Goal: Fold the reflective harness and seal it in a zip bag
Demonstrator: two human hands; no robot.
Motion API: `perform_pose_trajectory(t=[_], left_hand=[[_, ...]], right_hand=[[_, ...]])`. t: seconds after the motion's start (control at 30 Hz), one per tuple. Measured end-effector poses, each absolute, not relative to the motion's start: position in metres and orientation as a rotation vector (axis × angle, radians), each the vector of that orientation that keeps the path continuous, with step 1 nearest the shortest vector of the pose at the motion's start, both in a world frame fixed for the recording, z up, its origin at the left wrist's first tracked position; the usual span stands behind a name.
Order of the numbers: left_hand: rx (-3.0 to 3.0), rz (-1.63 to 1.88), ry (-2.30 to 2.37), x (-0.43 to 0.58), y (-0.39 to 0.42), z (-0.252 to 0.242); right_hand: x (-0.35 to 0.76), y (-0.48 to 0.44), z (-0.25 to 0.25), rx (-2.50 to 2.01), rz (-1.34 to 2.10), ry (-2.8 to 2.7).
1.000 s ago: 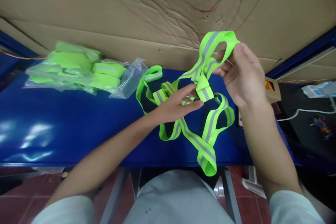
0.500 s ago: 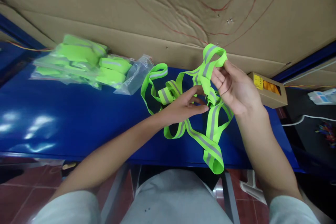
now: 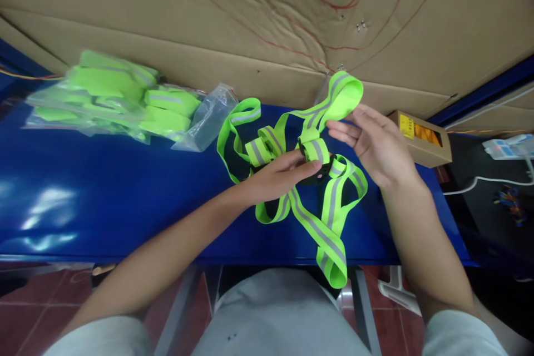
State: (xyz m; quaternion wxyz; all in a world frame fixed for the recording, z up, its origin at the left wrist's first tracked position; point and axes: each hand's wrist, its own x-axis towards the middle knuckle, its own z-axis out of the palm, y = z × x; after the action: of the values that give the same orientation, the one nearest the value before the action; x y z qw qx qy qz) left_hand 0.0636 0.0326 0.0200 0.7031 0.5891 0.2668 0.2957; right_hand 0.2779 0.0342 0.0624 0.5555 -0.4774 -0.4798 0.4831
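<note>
A neon-green strap harness with grey reflective stripes (image 3: 323, 228) lies tangled over the blue table (image 3: 104, 194), one loop hanging past the front edge. My left hand (image 3: 277, 177) pinches the straps near a black buckle at the middle of the tangle. To its right, my right hand (image 3: 377, 144) has its fingers spread, and a raised loop of the strap rests on the fingertips.
A clear plastic bag of folded green straps (image 3: 120, 103) lies at the back left. A small cardboard box (image 3: 421, 139) sits to the right of my right hand. Brown cardboard (image 3: 258, 16) lines the back. A white cable and small parts lie on the far right.
My right hand has opened and lowered slightly, letting the raised loop rest on the fingertips. My left hand has closed on the straps by the black buckle.
</note>
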Motion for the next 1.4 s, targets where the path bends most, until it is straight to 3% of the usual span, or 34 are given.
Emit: perform_pose_trajectory(t=[0.3, 0.57, 0.7, 0.8, 1.0, 1.17, 1.4], left_hand=[[1.046, 0.76, 0.63, 0.065, 0.034, 0.018], [0.89, 1.004, 0.775, 0.053, 0.036, 0.037], [0.883, 1.189, 0.787, 0.049, 0.042, 0.04], [0.921, 1.264, 0.812, 0.049, 0.046, 0.038], [0.967, 1.325, 0.697, 0.044, 0.048, 0.034], [1.031, 1.355, 0.649, 0.045, 0.045, 0.036], [1.039, 1.323, 0.56, 0.064, 0.058, 0.076]], right_hand=[[0.309, 0.007, 0.035, -1.492, 1.065, -1.716], [0.307, -0.001, 0.045, -1.36, 1.636, -1.663], [0.307, 0.002, 0.04, -1.348, 1.718, -1.489], [0.307, 0.006, 0.029, -1.401, 1.511, -1.581], [0.306, 0.008, 0.01, -1.511, 0.711, -1.966], [0.292, -0.009, 0.027, -1.459, 0.29, -1.796], [0.276, -0.02, 0.021, -1.649, 0.694, -2.11]])
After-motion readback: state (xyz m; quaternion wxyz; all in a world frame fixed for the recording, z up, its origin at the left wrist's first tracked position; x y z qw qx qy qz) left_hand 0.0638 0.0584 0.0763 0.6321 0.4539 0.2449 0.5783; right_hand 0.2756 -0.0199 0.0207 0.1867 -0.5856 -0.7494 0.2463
